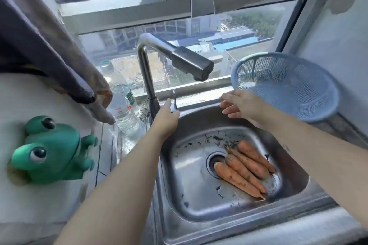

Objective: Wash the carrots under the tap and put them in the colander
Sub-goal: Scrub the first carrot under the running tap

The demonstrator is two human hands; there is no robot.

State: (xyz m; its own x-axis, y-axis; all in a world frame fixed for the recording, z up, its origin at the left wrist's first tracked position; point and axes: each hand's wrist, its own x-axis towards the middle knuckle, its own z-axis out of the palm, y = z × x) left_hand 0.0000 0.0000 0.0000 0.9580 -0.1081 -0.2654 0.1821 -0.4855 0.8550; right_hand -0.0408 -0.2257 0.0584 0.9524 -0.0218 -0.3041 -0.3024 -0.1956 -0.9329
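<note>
Sunlit window [199,32] with city blocks far below backs a steel sink [179,195]. Soil-smeared carrots [245,167] lie side by side in the basin, their tops at the drain [214,157], amid dark flecks of dirt. The left hand [166,123] grips the lever [174,98] at the foot of the tap [147,77], thumb up beside it. The right hand [241,105] hangs over the sink's back edge, fingers stretched loosely and gripping nothing; whether it touches the blurred blue colander [288,87], tilted just behind it on the right, I cannot tell. Left of the sink stand a bottle [123,105] and a green frog [51,151], under a hanging cloth [49,49].
</note>
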